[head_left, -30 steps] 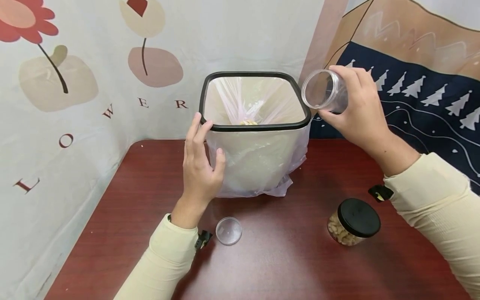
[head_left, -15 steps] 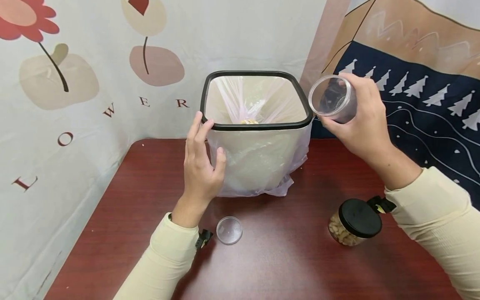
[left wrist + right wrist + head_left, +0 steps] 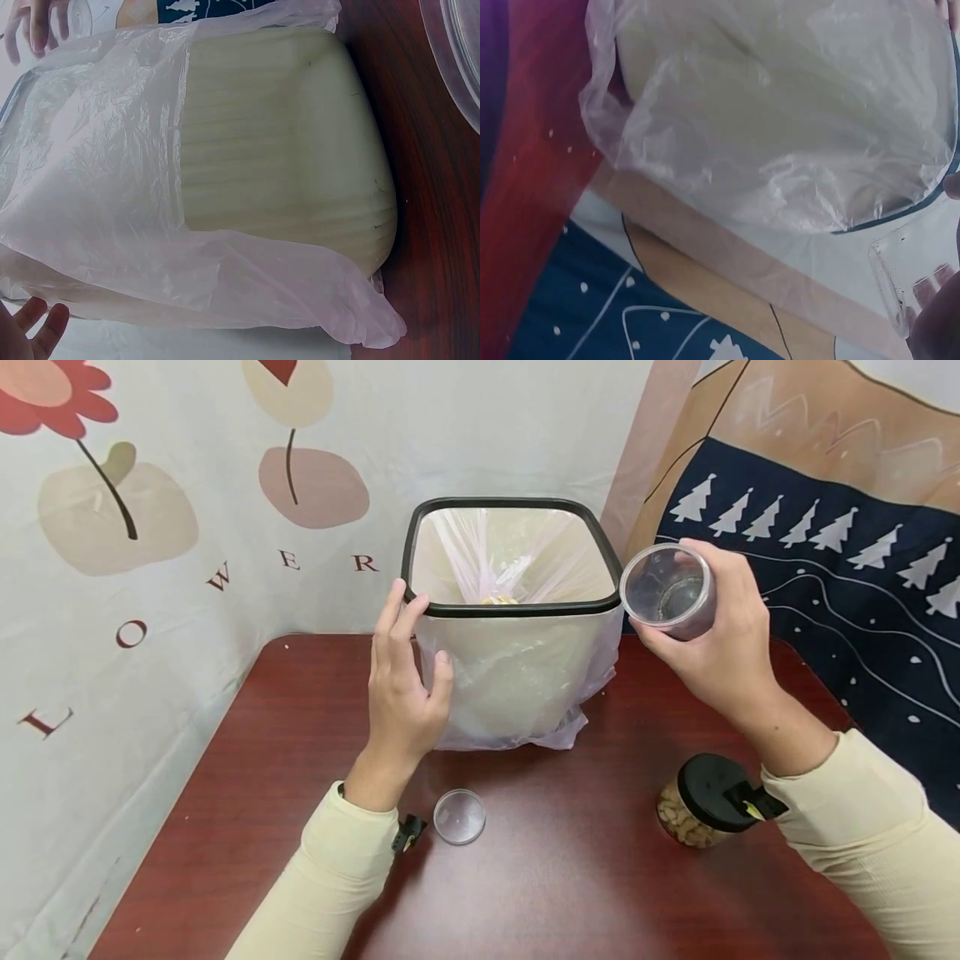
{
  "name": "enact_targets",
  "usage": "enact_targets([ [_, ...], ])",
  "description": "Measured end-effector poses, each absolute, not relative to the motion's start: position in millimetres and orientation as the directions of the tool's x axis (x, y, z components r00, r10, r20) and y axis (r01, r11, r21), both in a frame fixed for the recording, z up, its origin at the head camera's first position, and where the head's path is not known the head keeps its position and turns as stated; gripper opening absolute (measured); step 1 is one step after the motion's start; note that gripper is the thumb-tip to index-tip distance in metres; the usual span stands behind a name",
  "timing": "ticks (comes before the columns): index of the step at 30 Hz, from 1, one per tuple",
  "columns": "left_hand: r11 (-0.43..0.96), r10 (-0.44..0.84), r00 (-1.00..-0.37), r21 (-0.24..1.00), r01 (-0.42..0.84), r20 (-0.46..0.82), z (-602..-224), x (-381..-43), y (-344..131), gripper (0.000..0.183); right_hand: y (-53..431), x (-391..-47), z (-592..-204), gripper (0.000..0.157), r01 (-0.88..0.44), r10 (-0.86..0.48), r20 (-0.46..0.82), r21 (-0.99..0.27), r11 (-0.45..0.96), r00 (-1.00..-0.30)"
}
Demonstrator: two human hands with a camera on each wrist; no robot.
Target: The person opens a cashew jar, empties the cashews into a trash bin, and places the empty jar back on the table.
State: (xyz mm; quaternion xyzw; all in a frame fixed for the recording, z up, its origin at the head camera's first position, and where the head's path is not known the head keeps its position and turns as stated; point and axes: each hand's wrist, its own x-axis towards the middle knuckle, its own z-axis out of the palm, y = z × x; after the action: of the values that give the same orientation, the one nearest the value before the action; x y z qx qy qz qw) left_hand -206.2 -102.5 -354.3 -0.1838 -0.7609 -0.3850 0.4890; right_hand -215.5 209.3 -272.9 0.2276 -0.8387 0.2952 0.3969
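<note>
Clear jar (image 3: 671,597) is tilted, gripped by the right hand (image 3: 727,643) near the bin (image 3: 510,681). Left hand (image 3: 405,702), fingers extended, touches the bin's rim (image 3: 517,610).

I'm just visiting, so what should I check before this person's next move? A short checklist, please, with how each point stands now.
1. Clear jar securely held: ok, right hand grips its side.
2. Jar emptied: ok, no sizeable pieces show inside; crumbs, cannot tell.
3. Bin rim steadied: ok, left hand touches its near left corner.
4. Clear lid back on the jar: not ok, it lies on the table.
5. Black-lidded jar clear of the right wrist device: cannot tell, they overlap in the head view.
</note>
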Motion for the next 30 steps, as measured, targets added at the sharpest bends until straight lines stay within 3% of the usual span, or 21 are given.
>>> enact_targets([
  [15, 0.638, -0.101, -0.459, 0.411, 0.651, 0.883, -354, -206, -102, 0.054, 204, -200, -298, 0.081, -0.610, -0.018, 0.780, -0.476, 0.634, -0.626],
  [30, 0.643, -0.097, -0.457, 0.407, 0.649, 0.884, -354, -207, -102, 0.054, 194, -173, -305, 0.085, -0.645, -0.029, 0.766, -0.520, 0.559, -0.642],
])
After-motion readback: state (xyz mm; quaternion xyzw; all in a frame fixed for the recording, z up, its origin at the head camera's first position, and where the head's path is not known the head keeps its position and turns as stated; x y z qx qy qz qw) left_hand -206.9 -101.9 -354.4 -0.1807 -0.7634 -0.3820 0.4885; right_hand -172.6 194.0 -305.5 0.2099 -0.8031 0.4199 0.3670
